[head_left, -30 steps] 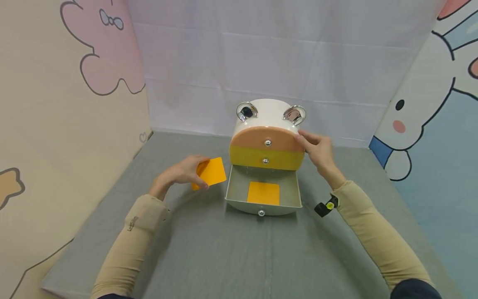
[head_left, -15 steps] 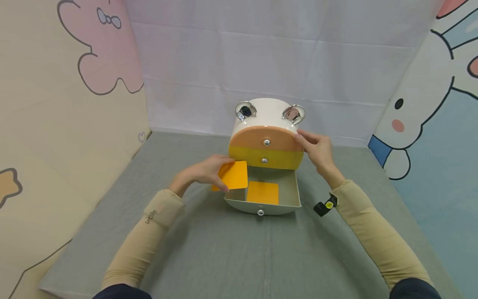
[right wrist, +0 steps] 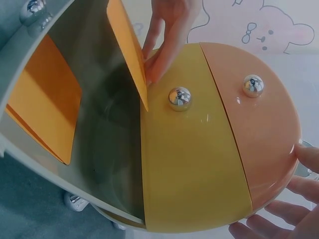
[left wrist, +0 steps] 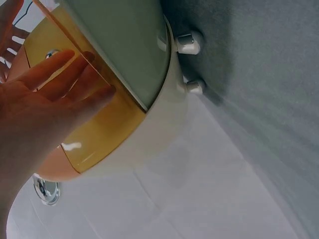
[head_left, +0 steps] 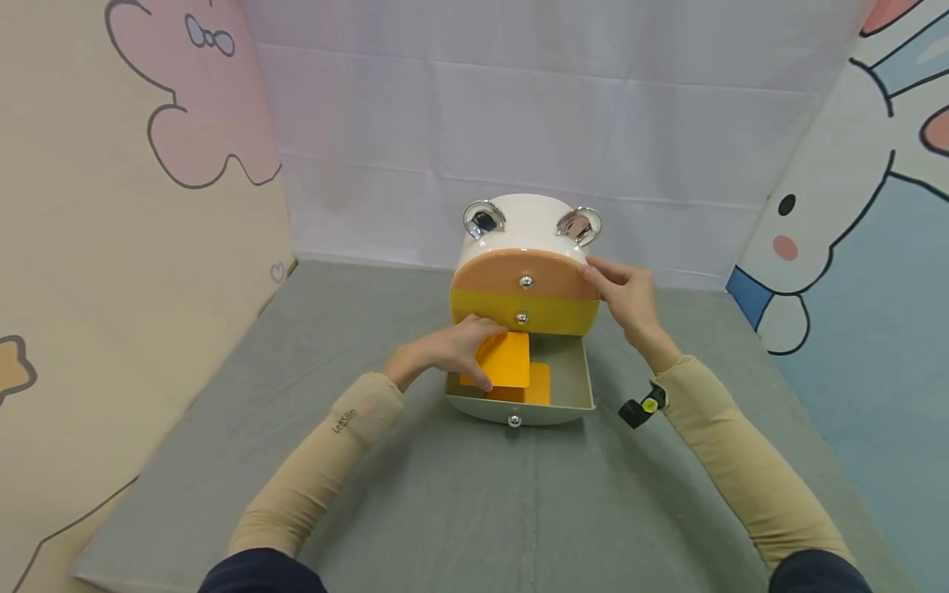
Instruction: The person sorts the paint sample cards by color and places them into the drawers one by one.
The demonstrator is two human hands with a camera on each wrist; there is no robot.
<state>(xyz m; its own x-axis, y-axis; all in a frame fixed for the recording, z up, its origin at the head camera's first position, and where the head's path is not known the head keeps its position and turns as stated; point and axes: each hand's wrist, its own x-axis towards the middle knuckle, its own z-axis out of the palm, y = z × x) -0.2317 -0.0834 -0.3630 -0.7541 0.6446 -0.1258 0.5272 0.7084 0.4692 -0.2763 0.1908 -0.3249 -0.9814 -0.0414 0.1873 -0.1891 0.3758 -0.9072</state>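
My left hand (head_left: pixel 448 347) pinches a flat orange square card (head_left: pixel 510 361) with rounded corners, thumb on the near side and fingers on the far side. It is held tilted above the left part of the pulled-out green drawer (head_left: pixel 569 380), whose floor bears another orange square card (head_left: pixel 540 384), partly covered in the head view. The drawer belongs to a small rounded white cabinet (head_left: pixel 530 216). My right hand (head_left: pixel 632 303) rests on the cabinet's upper right side, thumb at the front edge of the peach drawer (head_left: pixel 489 272) and fingers spread along the side.
Between the peach and green drawers is a closed yellow drawer (head_left: pixel 482 306); each front has a round silver knob. Two silver ear-like rings (head_left: pixel 579 225) top the cabinet. It stands on a grey cloth-covered table (head_left: pixel 445 511) before a white curtain (head_left: pixel 445 123).
My left hand has carried the orange card rightward, from beside the drawer to above its left part. My right hand has stayed on the cabinet's side.
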